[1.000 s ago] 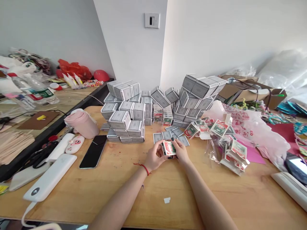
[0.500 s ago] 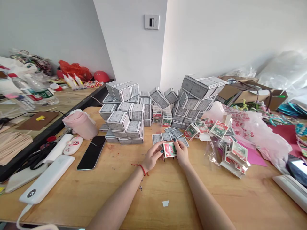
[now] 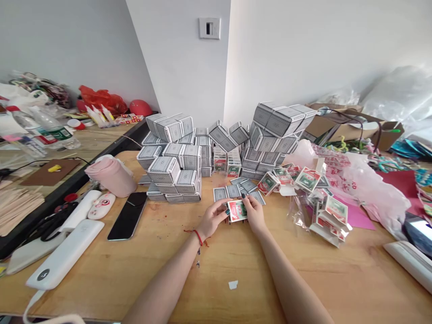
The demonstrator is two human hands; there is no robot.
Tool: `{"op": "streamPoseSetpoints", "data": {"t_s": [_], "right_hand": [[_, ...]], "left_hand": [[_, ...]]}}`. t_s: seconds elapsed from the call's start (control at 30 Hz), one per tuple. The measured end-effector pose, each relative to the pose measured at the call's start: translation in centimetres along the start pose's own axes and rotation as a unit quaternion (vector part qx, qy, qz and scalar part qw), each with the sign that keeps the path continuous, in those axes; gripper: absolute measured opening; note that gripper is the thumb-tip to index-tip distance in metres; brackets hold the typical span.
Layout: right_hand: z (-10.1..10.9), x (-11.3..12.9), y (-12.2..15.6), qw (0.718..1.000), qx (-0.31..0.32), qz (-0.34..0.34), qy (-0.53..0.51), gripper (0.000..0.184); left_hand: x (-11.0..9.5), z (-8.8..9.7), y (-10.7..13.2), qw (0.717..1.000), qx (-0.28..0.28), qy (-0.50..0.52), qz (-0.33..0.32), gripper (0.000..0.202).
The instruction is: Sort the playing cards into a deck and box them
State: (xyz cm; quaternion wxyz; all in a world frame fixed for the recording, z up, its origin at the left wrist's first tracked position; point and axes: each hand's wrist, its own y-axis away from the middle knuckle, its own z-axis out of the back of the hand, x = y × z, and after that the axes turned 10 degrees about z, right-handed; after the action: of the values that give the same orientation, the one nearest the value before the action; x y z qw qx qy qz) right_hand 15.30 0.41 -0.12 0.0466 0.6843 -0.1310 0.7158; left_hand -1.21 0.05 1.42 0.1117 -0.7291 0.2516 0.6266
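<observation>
Between my two hands is a red and green playing card box (image 3: 238,211). My left hand (image 3: 213,218), with a red string bracelet at the wrist, grips its left end. At the right end my right hand (image 3: 254,211) closes on it, fingers at the upper edge. Just beyond lie several loose playing cards (image 3: 232,191), face down with grey patterned backs. Stacks of card decks (image 3: 178,175) rise behind to the left, and another stack (image 3: 273,135) stands to the right. Opened card boxes (image 3: 332,216) lie in a heap right of my hands.
A black phone (image 3: 127,216), a white power bank (image 3: 65,254) and a pink cylindrical item (image 3: 113,175) are on the left. A white paper scrap (image 3: 232,285) lies near my forearms. Crumpled plastic bags (image 3: 364,175) and a cardboard box (image 3: 364,126) sit at the right.
The view has shifted slightly. Both hands stay on the card box in nearly the same place, with no clear change in grip.
</observation>
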Motion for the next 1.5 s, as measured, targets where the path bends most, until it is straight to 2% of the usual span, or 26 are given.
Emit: {"op": "streamPoseSetpoints", "data": {"t_s": [0.17,0.3,0.47,0.67,0.8,0.9,1.13,1.5], "right_hand": [[0.13,-0.03,-0.07,1.000,0.002,0.012,0.013,0.040],[0.21,0.16,-0.03,0.999,0.006,0.024,0.031,0.041],[0.22,0.30,0.07,0.998,-0.005,0.048,0.050,0.043],[0.14,0.27,0.21,0.996,-0.007,0.066,0.061,0.041],[0.10,0.16,0.26,0.994,0.014,0.086,0.072,0.039],[0.05,0.04,0.29,0.993,0.031,0.082,0.074,0.040],[0.10,0.00,0.04,0.992,-0.009,0.086,0.087,0.039],[0.28,0.12,-0.09,0.997,-0.013,0.052,0.060,0.036]], "left_hand": [[0.02,0.11,0.00,1.000,0.010,-0.016,-0.001,0.042],[0.06,0.17,-0.15,1.000,0.003,-0.028,0.010,0.048],[-0.40,0.03,-0.24,0.998,-0.032,-0.017,0.051,0.046],[-0.75,-0.21,-0.02,0.988,-0.014,0.076,0.132,0.042],[-0.48,-0.48,-0.07,0.983,-0.038,0.088,0.160,0.042],[-0.29,-0.58,-0.19,0.982,-0.047,0.086,0.160,0.043],[-0.15,-0.36,-0.32,0.982,-0.030,0.085,0.163,0.041],[0.03,-0.52,-0.34,0.989,-0.026,0.044,0.139,0.040]]}}
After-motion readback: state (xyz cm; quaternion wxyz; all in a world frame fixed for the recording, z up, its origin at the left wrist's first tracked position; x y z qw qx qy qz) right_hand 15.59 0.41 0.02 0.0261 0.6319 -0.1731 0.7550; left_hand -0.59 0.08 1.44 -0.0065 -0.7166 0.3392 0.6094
